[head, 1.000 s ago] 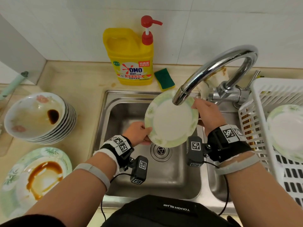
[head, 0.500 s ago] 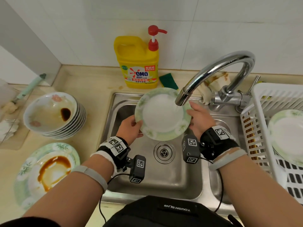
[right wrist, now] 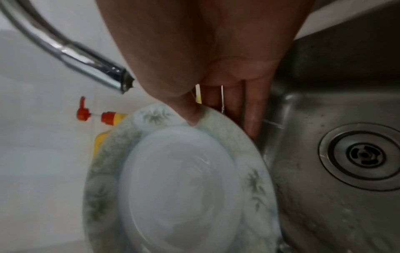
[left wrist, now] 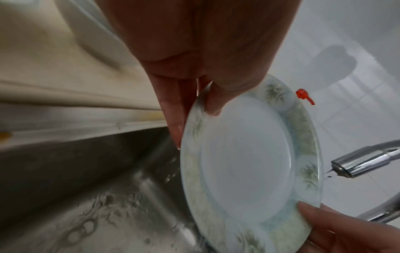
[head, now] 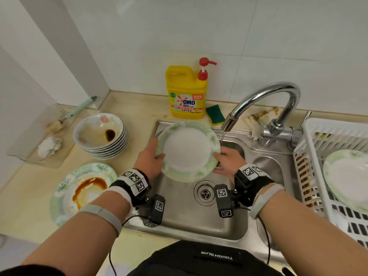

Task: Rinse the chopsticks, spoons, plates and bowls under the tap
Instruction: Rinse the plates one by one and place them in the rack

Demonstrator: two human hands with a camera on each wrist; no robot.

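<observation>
With my left hand [head: 150, 163] and right hand [head: 229, 163] pinching the rinsed green-rimmed plate [head: 188, 151], I reckon it goes next into the basket [head: 318, 132] at three o'clock.

I see the counter [head: 49, 176] with a bowl stack [head: 101, 134], a dirty plate [head: 79, 192], a soap bottle [head: 186, 94] and a sponge [head: 214, 114].

Tiled kitchen corner

White wall tiles [head: 258, 46] rise behind a beige countertop [head: 135, 108]; a plain white panel [head: 23, 86] stands left of the countertop.
</observation>
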